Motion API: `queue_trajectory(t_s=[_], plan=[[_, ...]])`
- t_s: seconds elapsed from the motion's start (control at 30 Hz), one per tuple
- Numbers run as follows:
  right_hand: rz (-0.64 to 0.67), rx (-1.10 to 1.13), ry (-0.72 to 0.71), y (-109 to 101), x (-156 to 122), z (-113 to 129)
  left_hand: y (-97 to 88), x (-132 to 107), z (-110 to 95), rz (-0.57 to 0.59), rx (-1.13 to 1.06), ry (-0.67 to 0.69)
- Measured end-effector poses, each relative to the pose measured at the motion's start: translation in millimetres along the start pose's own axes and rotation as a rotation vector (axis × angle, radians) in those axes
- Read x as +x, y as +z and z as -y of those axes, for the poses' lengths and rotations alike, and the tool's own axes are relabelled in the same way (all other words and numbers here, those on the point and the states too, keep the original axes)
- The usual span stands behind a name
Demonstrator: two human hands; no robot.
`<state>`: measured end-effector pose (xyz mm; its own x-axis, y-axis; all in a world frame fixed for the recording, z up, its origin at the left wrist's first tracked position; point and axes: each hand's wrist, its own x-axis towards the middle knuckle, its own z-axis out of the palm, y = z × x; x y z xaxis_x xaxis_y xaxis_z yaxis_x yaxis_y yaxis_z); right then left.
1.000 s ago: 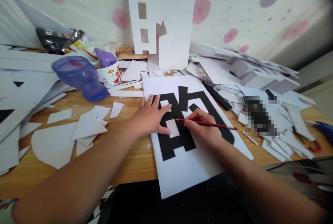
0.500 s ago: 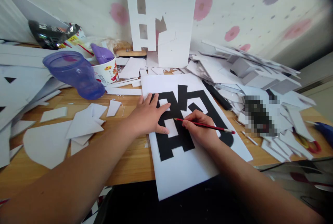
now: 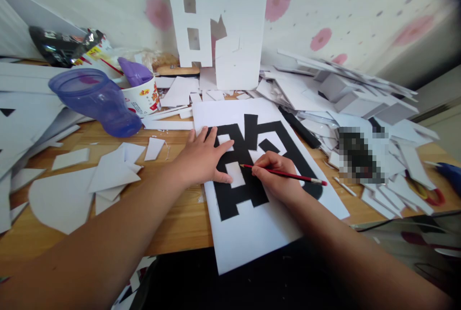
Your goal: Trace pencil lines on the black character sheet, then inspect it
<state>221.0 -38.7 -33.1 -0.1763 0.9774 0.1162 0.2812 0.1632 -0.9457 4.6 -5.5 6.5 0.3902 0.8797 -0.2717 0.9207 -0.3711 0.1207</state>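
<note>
A black cut-out character [image 3: 247, 175] lies on a large white sheet [image 3: 252, 242] that reaches past the table's front edge. My left hand [image 3: 200, 158] rests spread on the left side of the cut-out, its thumb and index finger over the black strokes and the rest near the sheet's edge. A red pencil [image 3: 288, 174] is pinched in my right hand [image 3: 275, 175]. Its tip is at the right edge of the cut-out's lower left rectangular opening [image 3: 237, 175]. My right palm covers part of the cut-out's middle.
A purple translucent container [image 3: 101, 101] and a paper cup [image 3: 146, 96] stand at the back left. White offcuts [image 3: 115, 170] lie left. A white board with cut openings [image 3: 237, 55] leans on the wall. Scraps, a black tube [image 3: 298, 127] and scissors [image 3: 430, 197] are at right.
The view has shifted slightly, so the scene appears a little to the left and higher. Both hands, the pencil and the cut-out keep nearly the same positions relative to each other.
</note>
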Motion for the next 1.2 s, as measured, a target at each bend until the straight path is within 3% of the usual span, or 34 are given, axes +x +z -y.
queue_trajectory(t_s=[1.2], plan=[[0.088,0.211,-0.028,-9.4,-6.2,6.6,1.1,0.3,0.6,-0.006,-0.002,-0.004]])
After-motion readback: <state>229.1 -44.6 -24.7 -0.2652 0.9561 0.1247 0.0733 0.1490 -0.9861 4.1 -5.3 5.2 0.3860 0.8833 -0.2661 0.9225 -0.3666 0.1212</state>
